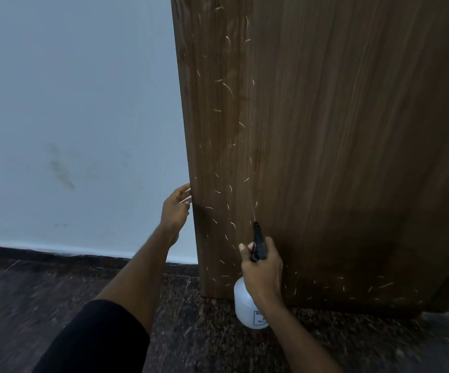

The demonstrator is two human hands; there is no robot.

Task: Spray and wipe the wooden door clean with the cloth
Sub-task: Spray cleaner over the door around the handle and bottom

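Observation:
The brown wooden door fills the right of the view, and small pale streaks dot its lower left part. My right hand grips a white spray bottle by its black trigger head, nozzle aimed up at the door. A thin jet runs from the nozzle onto the wood. My left hand rests on the door's left edge, fingers curled around it. No cloth is in view.
A pale wall with a faint smudge stands to the left of the door. Dark speckled stone floor runs below, with a dark skirting strip along the wall. A black sleeve covers my left upper arm.

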